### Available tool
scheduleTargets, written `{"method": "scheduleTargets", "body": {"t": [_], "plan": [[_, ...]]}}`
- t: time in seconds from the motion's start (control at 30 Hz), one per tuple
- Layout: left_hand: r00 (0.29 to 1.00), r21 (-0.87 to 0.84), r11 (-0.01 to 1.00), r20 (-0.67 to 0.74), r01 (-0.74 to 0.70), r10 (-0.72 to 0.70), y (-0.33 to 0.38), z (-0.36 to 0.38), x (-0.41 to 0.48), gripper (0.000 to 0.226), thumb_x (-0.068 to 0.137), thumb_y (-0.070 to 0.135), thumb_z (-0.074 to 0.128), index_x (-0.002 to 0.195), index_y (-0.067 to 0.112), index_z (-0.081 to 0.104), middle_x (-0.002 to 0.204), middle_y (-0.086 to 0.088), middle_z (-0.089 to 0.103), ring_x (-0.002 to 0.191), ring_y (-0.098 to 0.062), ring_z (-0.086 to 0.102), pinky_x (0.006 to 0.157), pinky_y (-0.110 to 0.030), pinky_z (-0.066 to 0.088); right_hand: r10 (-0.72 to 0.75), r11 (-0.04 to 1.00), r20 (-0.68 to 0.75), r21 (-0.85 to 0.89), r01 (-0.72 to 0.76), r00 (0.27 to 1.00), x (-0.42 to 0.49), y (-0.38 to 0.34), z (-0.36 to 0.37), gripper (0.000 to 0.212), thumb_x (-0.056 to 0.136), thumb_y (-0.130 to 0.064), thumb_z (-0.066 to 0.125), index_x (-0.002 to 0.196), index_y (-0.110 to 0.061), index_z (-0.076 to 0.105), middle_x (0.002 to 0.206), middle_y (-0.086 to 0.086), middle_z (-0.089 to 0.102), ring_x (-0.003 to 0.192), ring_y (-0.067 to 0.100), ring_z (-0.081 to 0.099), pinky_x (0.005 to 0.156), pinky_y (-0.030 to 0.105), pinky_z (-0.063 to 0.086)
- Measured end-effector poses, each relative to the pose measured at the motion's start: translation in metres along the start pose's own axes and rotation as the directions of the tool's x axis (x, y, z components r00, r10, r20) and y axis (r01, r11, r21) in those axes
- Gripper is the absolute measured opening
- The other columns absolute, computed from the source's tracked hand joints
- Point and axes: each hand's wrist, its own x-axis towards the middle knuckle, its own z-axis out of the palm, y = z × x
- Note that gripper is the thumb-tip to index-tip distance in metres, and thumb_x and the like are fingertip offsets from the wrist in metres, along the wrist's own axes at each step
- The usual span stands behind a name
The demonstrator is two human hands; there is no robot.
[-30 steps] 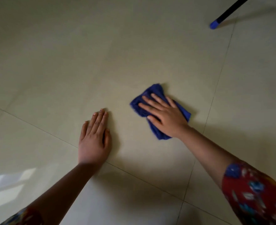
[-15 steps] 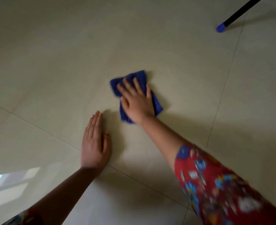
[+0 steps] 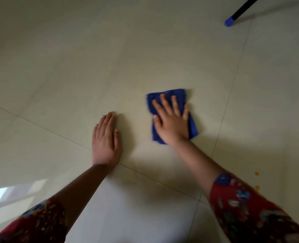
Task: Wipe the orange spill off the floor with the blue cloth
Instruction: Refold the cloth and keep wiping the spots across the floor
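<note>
Two hands lie flat on the floor (image 3: 57,58). The right hand (image 3: 171,121), fingers spread, presses on the blue cloth (image 3: 166,94) and covers most of its middle, so only the cloth's edges show. The left hand (image 3: 105,141) rests palm down just beside it, fingers together, on bare tile. Two small orange drops (image 3: 256,173) sit near the right sleeve (image 3: 250,207); motion blur softens them. A black pole with a blue tip (image 3: 229,21) is cut off at the top right corner.
</note>
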Motion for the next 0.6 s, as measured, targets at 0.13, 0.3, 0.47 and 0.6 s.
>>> {"method": "scheduleTargets", "body": {"t": [0.13,0.3,0.47,0.6], "plan": [[1.0,-0.01,1.0,0.004,0.002,-0.002,-0.002,-0.001,0.001,0.053,0.1,0.032,0.023,0.144,0.012,0.043,0.154,-0.006,0.037,0.145,-0.021,0.027,0.118,-0.044,0.021,-0.384,0.922,-0.023,0.046,0.385,0.923,-0.081,-0.052,0.015,0.049,0.098,-0.046,0.034,0.146,-0.037,0.037,0.159,-0.009,0.024,0.148,0.022,0.017,0.114,0.058,0.014],[0.994,0.073,0.993,0.066,-0.088,0.083,0.0,-0.004,-0.002,0.051,0.099,0.033,0.027,0.144,0.018,0.043,0.155,0.0,0.036,0.146,-0.018,0.026,0.12,-0.041,0.013,-0.548,0.832,0.061,-0.057,0.551,0.834,-0.148,0.045,0.007,0.049,0.099,-0.048,0.03,0.148,-0.041,0.03,0.159,-0.014,0.021,0.148,0.019,0.016,0.114,0.058,0.016],[0.983,0.048,0.997,0.178,-0.064,0.054,0.04,0.007,-0.017,0.057,0.098,0.035,0.03,0.154,0.026,0.021,0.159,0.011,0.021,0.148,-0.009,0.014,0.119,-0.041,-0.004,0.096,0.995,-0.062,0.02,-0.095,0.993,-0.099,0.075,-0.004,0.049,0.096,-0.043,0.035,0.143,-0.034,0.043,0.153,-0.011,0.037,0.145,0.026,0.026,0.109,0.061,0.025],[0.917,-0.016,0.961,0.295,-0.275,0.267,0.071,0.019,-0.033,0.057,0.098,0.038,0.022,0.154,0.029,0.018,0.16,0.013,0.015,0.148,-0.008,0.01,0.121,-0.041,0.006,-0.177,0.984,-0.036,0.023,0.178,0.984,-0.141,0.024,0.007,0.05,0.095,-0.034,0.037,0.144,-0.026,0.042,0.155,-0.002,0.034,0.144,0.025,0.029,0.106,0.051,0.034]]}}
